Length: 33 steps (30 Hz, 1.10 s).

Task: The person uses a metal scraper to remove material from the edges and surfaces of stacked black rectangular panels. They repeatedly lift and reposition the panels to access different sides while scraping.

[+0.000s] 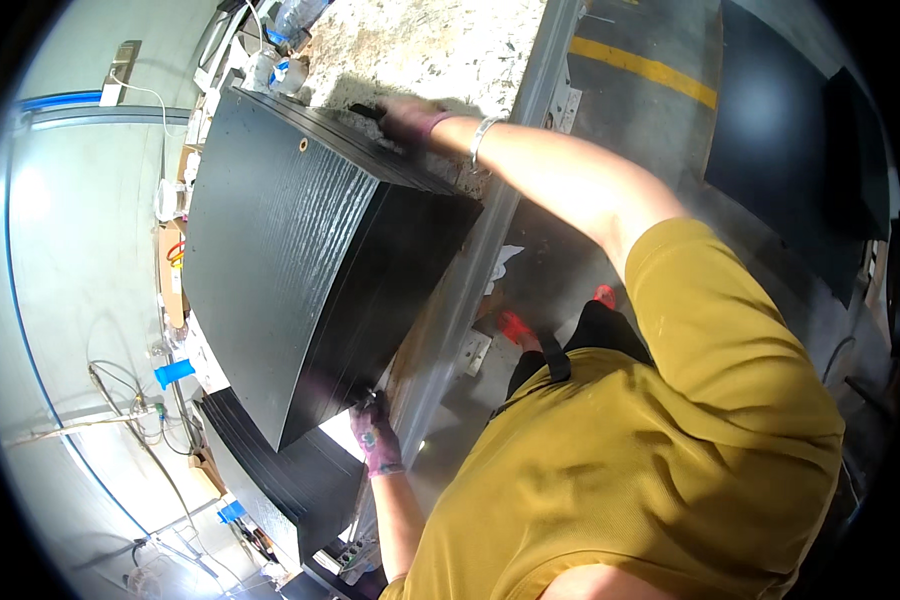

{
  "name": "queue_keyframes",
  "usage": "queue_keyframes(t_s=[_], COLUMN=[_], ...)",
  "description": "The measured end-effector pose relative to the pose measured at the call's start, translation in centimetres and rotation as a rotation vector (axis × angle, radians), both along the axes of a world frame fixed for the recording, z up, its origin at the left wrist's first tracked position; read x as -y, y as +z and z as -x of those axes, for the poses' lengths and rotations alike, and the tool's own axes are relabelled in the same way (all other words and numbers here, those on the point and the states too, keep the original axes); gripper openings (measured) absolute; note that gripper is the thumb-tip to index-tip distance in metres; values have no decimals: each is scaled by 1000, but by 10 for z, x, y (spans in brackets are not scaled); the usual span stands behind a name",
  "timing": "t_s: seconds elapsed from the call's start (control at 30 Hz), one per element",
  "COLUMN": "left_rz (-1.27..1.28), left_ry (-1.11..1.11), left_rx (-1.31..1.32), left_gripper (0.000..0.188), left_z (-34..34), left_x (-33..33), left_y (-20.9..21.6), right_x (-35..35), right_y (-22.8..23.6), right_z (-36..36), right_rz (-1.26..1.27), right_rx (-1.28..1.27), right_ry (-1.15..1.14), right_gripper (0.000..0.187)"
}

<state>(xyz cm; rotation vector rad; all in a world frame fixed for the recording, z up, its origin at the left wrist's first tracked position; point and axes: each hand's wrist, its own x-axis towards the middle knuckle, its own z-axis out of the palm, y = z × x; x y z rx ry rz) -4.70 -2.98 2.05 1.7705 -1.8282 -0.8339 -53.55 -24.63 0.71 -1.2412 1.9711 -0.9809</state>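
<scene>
A stack of black panels (260,240) with a wood-grain face and a small round hole lies on the bench. My right hand (410,120), in a purplish glove and blurred, is at the far edge of the stack. Its fingers are closed on a small dark piece (367,110), whose kind I cannot make out. My left hand (375,435), in a patterned purple glove with dark fingertips, is at the near lower corner of the stack. Its fingers are bent around something small there, too unclear to name.
A second stack of black panels (270,470) lies at the lower left. The bench top (420,50) is pale and worn, with a metal rail (450,330) along its edge. Large dark panels (770,140) stand at the right beyond a yellow floor line (645,70). Cables (135,400) hang on the left.
</scene>
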Motion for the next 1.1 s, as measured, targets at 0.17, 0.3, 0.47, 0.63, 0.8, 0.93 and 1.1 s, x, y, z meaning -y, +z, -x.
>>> queue_keyframes(t_s=[0.17,0.3,0.47,0.63,0.8,0.93,1.1], left_rz=[-208,21,-174,-232,-295,-259,-189], left_ry=[492,185,245,220,156,5,-45], left_rx=[-1003,-654,-1218,-1173,-1113,-1050,-786], left_gripper=[34,38,48,51,50,50,52], left_z=[-14,8,17,-4,-8,-32,-45], left_x=[8,35,35,51,44,43,54], left_y=[11,11,24,12,12,-1,-6], right_x=[-42,-61,-81,-113,-117,-121,-133], right_y=[13,7,7,-23,-17,-14,-12], right_z=[48,49,13,-35,-45,-40,-42], right_rz=[63,138,180,590,585,510,587], right_rx=[-635,-771,723,1482,1127,1114,858], right_ry=[164,150,131,193,129,97,126], right_gripper=[30,33,40,42,38,36,37])
